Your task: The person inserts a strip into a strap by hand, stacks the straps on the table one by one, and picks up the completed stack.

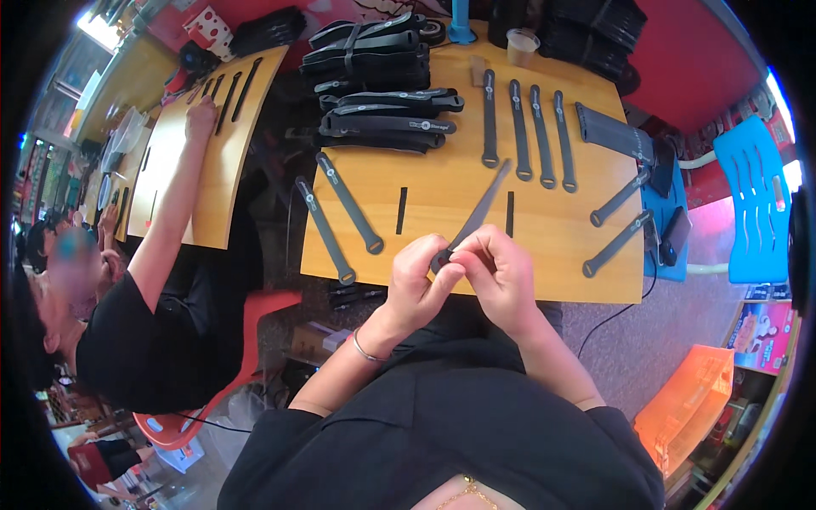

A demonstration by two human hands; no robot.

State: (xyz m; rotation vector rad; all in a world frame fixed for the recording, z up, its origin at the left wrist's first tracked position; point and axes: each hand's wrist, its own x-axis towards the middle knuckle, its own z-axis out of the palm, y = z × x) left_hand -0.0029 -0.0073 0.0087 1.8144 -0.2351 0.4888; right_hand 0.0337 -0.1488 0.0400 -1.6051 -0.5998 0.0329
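Note:
My left hand and my right hand meet just over the near edge of the wooden table. Between them they pinch the slotted round end of a dark grey strap. Its narrow tail points away from me, up and to the right. Fingers hide part of the strap's end. Left of my hands lie two similar straps, slotted ends toward me. Several more straps lie in a row farther back, and two others slant at the right edge. Short black strips are on the tabletop either side.
Stacked bundles of straps sit at the back left. A clear cup and black packs stand at the back. A blue chair and an orange crate are at right. At left, a co-worker's hand reaches over another table.

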